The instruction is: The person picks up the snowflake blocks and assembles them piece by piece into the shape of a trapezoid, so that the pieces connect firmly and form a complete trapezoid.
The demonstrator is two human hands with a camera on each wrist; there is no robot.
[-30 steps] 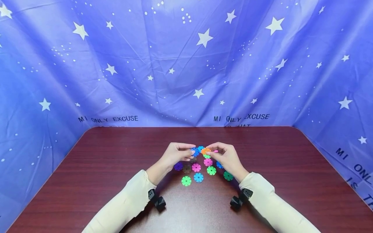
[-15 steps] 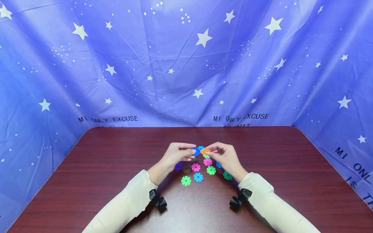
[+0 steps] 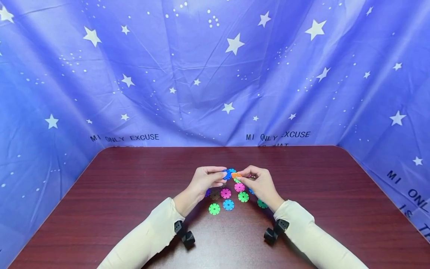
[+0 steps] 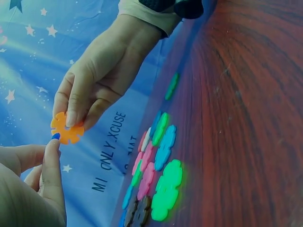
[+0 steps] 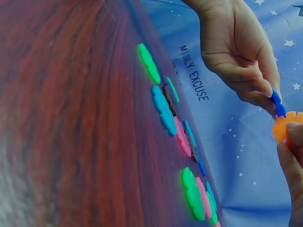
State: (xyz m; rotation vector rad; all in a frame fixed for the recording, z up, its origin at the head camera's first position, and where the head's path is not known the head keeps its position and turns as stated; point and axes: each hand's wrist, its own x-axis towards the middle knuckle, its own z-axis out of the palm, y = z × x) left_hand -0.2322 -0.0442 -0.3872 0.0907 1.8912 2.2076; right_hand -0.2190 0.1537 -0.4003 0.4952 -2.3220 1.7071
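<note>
My left hand (image 3: pixel 205 181) pinches a dark blue notched disc (image 3: pixel 227 174) between thumb and fingers. Facing it, my right hand (image 3: pixel 260 182) pinches an orange notched disc (image 4: pixel 67 127) by its edge. Both pieces are up above the table, and their edges meet in the two wrist views, the blue disc (image 5: pixel 278 103) turned edge-on to the orange one. Fingers cover part of each disc. Below the hands lie loose discs of the same kind, among them a pink one (image 3: pixel 226 193), a light green one (image 3: pixel 214 209) and a light blue one (image 3: pixel 228 204).
The discs lie flat on a dark red wooden table (image 3: pixel 134 209). A dark green disc (image 3: pixel 262 203) sits partly behind the right wrist, a brown one (image 3: pixel 215 195) near the left. A blue star-printed curtain (image 3: pixel 188 74) hangs behind the table's far edge.
The orange disc has turned from face-on toward edge-on as the right hand tilted. The left hand has shifted slightly right with the blue disc, and the two pieces are closer together.
</note>
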